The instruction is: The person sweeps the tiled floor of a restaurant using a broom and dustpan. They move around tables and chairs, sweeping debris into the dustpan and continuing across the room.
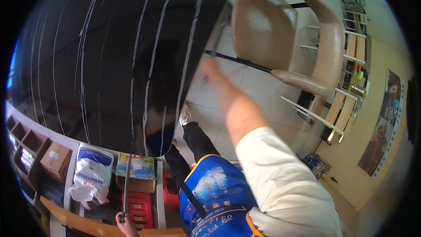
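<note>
Strip [127,185], metal, narrow: lies at the lower left, running from the panel's near edge down to the left hand [127,225]. Fingers there are closed about its lower end, a hold that seems chosen to steer it from one tip; a small dark part shows at the grip.

Panel [118,61], black, glossy, lined in white: fills the upper left, over the shelf. Its shine likely explains the reflected figure.

Right hand [210,68], at the panel's right edge, arm outstretched: appears clenched round a second strip [218,39], metal; blur hides the separate fingers. Whether both strips are one piece cannot be told. The wide spread of the hands probably serves to reach two sides of the panel.

Shelf [67,191]: holds a brown box [56,162], a white-and-blue bag [93,166] and a bright carton [142,167], presumably stowed low for storage. Red drawers [141,208]: below the carton.

Chair [263,30], beige: beyond the panel's right edge.
</note>
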